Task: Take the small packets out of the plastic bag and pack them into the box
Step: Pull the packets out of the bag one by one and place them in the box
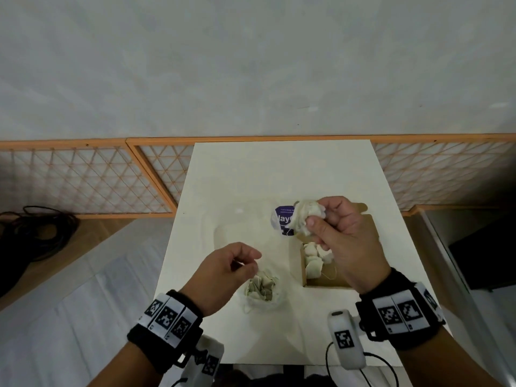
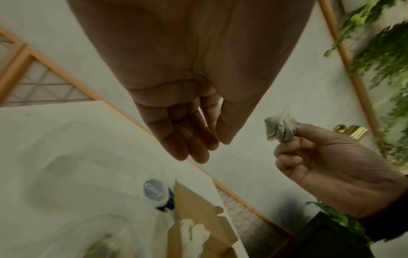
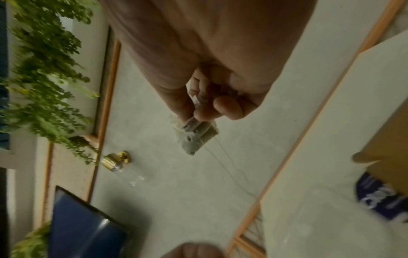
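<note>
Both hands were raised above the white table [image 1: 245, 174]. The right hand [image 1: 346, 241] pinched a small bunch of packets [image 1: 305, 217] between thumb and fingers, over the far end of the cardboard box [image 1: 321, 282] near the table's right edge. The left hand [image 1: 226, 272] hung with loosely curled fingers and held nothing, just above the clear plastic bag [image 1: 261, 291] near the front edge, where more packets remained. Some packets already lay in the box. To do this step well, I think the bunch should be lowered into the free part of the box, with care that the thin strings do not catch on the fingers. Behind the table stood an orange lattice panel [image 1: 83, 180] and a pale wall; black cables [image 1: 33, 233] lay on the floor at the left.
</note>
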Available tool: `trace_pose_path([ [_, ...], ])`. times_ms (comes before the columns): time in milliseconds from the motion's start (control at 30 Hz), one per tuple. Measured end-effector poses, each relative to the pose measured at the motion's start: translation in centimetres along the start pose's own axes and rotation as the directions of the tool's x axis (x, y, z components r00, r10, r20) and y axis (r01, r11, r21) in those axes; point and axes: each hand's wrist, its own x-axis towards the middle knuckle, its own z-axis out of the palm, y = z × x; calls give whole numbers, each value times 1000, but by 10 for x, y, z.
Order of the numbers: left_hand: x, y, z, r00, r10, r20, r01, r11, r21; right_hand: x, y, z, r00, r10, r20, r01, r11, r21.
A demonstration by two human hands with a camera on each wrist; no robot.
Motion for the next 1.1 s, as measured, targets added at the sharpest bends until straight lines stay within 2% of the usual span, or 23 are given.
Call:
trace_pose_path([
  [100, -9, -27, 5, 998, -61, -12, 62, 996, 65, -3, 19, -26, 995, 90, -49, -95, 992, -87],
  [233, -26, -62, 14, 985, -174, -14, 175, 982, 67, -5, 62, -50, 956, 281, -90, -293, 940, -173],
  [300, -34, -76, 19, 975, -220, -7, 220, 973, 70, -1, 95, -58, 927, 363, -98, -376, 895, -242],
  [367, -40, -89, 23, 969, -248, -10, 248, 966, 74, 7, 128, -66, 898, 423, -122, -433, 802, -412],
  [433, -46, -100, 24, 963, -269, -11, 269, 958, 98, 15, 157, -71, 878, 459, -134, -434, 647, -627],
  [500, -51, -109, 24, 957, -290, -12, 289, 948, 130, 20, 178, -72, 857, 501, -118, -416, 540, -731],
  [633, -58, -121, 24, 948, -316, -22, 316, 936, 154, 29, 195, -69, 839, 536, -92, -374, 446, -813],
  [800, -56, -120, 27, 944, -329, -16, 326, 928, 178, 35, 203, -67, 858, 480, -185, -371, 327, -869],
  [900, -46, -115, 30, 945, -327, 5, 319, 924, 211, 38, 203, -67, 886, 421, -194, -308, 222, -925],
  [967, -36, -111, 32, 950, -310, 13, 298, 923, 242, 39, 196, -65, 884, 417, -212, -336, 249, -909],
  [1100, -8, -105, 36, 969, -246, -39, 243, 904, 352, 33, 183, -61, 901, 374, -221, -367, 381, -849],
])
